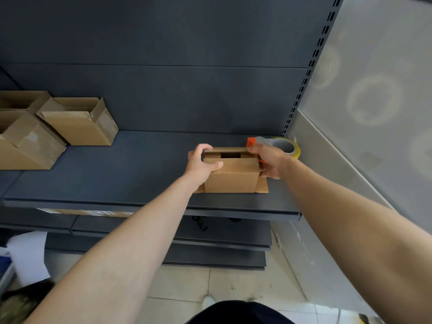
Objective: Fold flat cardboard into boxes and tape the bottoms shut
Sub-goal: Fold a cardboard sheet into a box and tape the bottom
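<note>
Gripping the cardboard box [231, 176] by its flaps: left hand [202, 163], right hand [268, 160]. Untaped. Finished boxes [79, 122] nine o'clock, tape dispenser [281, 146] one o'clock.

Brown cardboard box [231, 175], dk grey shelf [117, 171], yellow tape roll [286, 147] w/ orange dispenser [252, 141].

A person's left hand [201, 164] and right hand [268, 160] grip the left and right ends of a box [231, 176] standing on a shelf [117, 174], near its front edge and toward its right end. Just behind the right hand, in the shelf's back right corner beside the wall [374, 90], lies a tape dispenser [284, 146]. Three other boxes [79, 122] cluster at the shelf's far left, well apart from the held one. Lower shelves [222, 239] sit beneath.
</note>
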`<state>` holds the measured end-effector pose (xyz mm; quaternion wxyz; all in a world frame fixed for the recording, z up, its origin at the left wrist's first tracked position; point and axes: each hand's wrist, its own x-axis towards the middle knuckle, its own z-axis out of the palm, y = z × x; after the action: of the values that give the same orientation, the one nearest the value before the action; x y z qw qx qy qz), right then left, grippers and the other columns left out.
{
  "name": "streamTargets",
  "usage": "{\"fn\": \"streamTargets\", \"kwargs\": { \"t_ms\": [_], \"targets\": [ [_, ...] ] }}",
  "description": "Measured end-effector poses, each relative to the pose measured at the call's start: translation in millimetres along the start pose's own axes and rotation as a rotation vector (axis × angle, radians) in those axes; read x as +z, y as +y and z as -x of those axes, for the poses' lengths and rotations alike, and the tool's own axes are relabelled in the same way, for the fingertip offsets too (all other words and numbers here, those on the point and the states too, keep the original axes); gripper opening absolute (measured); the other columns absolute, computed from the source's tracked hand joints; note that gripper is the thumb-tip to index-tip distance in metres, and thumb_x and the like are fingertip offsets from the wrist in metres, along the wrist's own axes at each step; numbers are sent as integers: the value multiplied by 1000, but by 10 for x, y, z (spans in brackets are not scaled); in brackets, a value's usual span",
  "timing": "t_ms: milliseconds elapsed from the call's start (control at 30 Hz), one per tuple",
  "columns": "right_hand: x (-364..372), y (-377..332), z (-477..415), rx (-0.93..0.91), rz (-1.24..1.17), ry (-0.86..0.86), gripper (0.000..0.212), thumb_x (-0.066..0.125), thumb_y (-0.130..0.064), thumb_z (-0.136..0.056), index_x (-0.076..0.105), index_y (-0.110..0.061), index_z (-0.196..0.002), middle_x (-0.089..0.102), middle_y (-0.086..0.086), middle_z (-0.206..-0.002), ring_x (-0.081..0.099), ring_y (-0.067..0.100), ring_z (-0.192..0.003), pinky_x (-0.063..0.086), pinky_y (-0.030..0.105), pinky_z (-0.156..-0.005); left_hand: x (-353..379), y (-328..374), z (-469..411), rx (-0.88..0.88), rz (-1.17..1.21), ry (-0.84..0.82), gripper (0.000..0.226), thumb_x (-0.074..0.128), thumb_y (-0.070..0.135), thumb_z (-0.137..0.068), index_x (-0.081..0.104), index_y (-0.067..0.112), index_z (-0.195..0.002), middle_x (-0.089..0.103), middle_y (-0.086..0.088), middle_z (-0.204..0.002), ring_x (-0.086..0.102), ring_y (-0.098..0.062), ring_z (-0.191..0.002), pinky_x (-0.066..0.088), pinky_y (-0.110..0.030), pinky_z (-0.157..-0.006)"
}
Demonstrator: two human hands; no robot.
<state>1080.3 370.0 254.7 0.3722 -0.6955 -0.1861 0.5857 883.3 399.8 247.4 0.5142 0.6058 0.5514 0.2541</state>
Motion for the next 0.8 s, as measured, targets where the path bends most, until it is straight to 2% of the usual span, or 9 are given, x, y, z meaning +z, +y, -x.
{"fn": "streamTargets", "kwargs": {
  "t_ms": [100,300,367,433,500,567,633,733,800],
  "targets": [
    [11,37,-21,-35,42,-6,51,56,-12,-95,42,-29,-140,58,4,-124,60,25,-104,54,41,-78,9,1,-15,-2,-17,-29,29,71,19,-85,60,24,-112,33,2,-126,37,-14,-110,32,-25,-93],
    [50,27,-47,-51,71,45,55,57,-5,-93,44,-28,-140,57,6,-120,59,23,-93,52,37,-63,82,18,-113,8,-84,30,14,72,26,-83,64,20,-94,32,5,-120,35,-15,-113,31,-27,-93],
    [43,33,-49,-50,85,40,56,59,-6,-92,43,-29,-141,56,6,-124,59,25,-99,54,41,-73,119,52,-170,37,-195,57,14,74,29,-82,63,20,-86,33,7,-118,32,-15,-112,31,-30,-92],
    [14,61,-39,-59,123,25,56,61,-10,-92,43,-30,-141,55,6,-129,58,26,-107,52,45,-91,144,87,-219,66,-290,65,16,73,30,-81,62,19,-82,35,7,-119,30,-15,-110,31,-34,-95],
    [-52,92,-36,-129,89,75,48,60,-18,-93,47,-23,-139,55,5,-129,59,20,-100,51,33,-91,152,92,-268,73,-299,52,15,72,29,-83,62,17,-82,39,7,-121,32,-17,-112,32,-38,-100],
    [-157,101,-84,-240,110,297,41,60,-25,-94,52,-14,-133,57,5,-123,58,15,-88,48,17,-75,142,75,-298,62,-270,40,13,70,28,-85,63,18,-83,44,6,-122,35,-19,-118,33,-43,-103],
    [-305,87,-230,-269,328,461,47,63,-31,-90,54,-11,-131,58,7,-127,58,20,-102,45,22,-82,144,55,-313,49,-250,41,12,68,27,-87,62,20,-80,46,5,-122,38,-23,-121,34,-46,-104],
    [-487,103,-445,-147,652,408,71,68,-39,-80,44,-10,-140,51,11,-136,51,30,-122,41,35,-104,175,66,-309,22,-257,70,13,67,26,-87,61,20,-79,48,5,-125,36,-23,-123,32,-45,-106],
    [-553,126,-528,-96,913,393,77,67,-44,-79,40,-9,-142,50,15,-136,49,34,-123,39,38,-107,192,85,-305,2,-266,95,13,68,26,-87,61,19,-78,48,6,-126,35,-22,-124,30,-45,-106]
  ]
}}
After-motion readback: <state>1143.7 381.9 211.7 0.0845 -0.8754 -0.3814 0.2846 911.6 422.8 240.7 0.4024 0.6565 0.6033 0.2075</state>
